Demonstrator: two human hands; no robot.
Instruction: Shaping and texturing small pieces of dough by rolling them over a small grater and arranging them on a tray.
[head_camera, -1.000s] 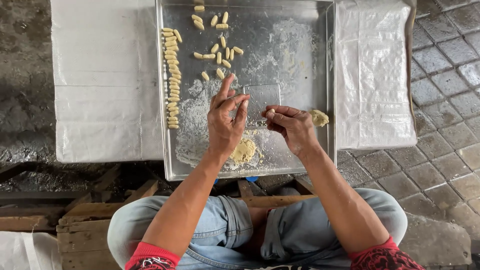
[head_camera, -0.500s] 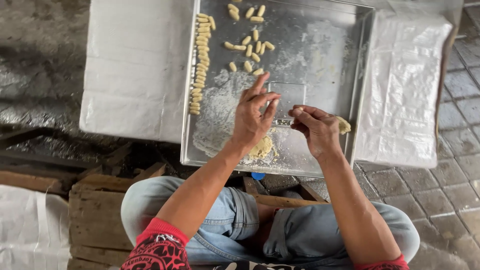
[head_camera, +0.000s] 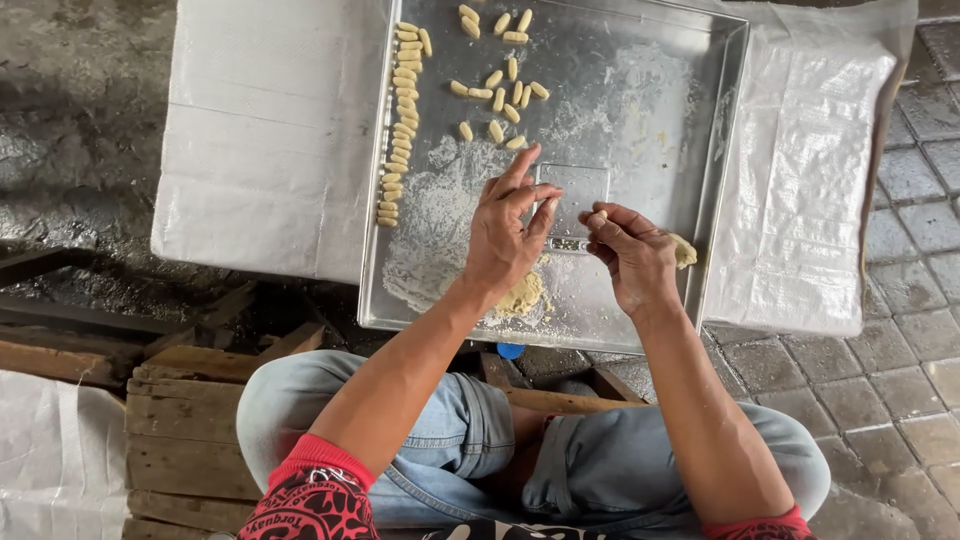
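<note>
L hand (head_camera: 508, 232) is over the tray (head_camera: 650, 60), fingers spread open, tips touching a small clear sheet (head_camera: 575, 190) lying on the metal. R hand (head_camera: 632, 255) is just beside it, fingers pinched shut on a bit of dough (head_camera: 600, 215), w/ a bigger lump (head_camera: 684, 251) tucked in the palm. Another dough lump (head_camera: 522, 295) sits under the L wrist. Rolled pieces (head_camera: 398, 130) line the tray's L side; loose ones (head_camera: 500, 95) lie near the top.

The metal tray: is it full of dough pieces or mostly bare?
Mostly bare. The metal tray holds dough pieces only along its left side and top; flour dusts the rest.
</note>
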